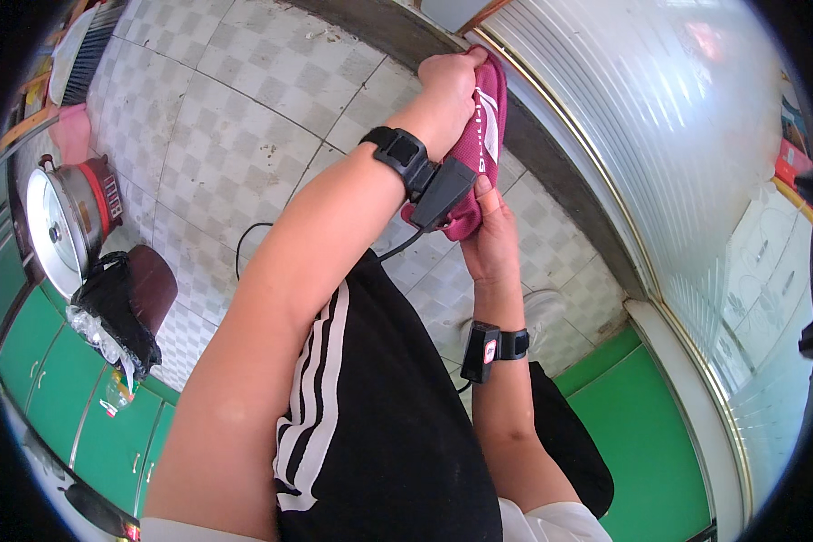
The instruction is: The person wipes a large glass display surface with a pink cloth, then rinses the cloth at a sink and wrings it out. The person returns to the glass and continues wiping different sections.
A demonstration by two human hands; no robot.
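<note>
A maroon mesh fabric item [491,122] with white lettering and a white printed shape is stretched between my two hands, above the door threshold. My left hand [450,91] grips its upper end, fingers closed on the edge. At its lower end my right hand [493,227] pinches the fabric, the thumb on top with a tan plaster around it. Each wrist wears a black strap with a black box and a cable; the left box [445,193] covers part of the fabric. Whether the item is a cloth or a piece of footwear, I cannot tell.
Ribbed glass door panels [623,135] line the right side, above a dark threshold [549,156]. At left stand a pot with a glass lid [55,230], a black plastic bag [112,291], green cabinets [74,406] and a broom [95,54]. The floor [244,101] is tiled.
</note>
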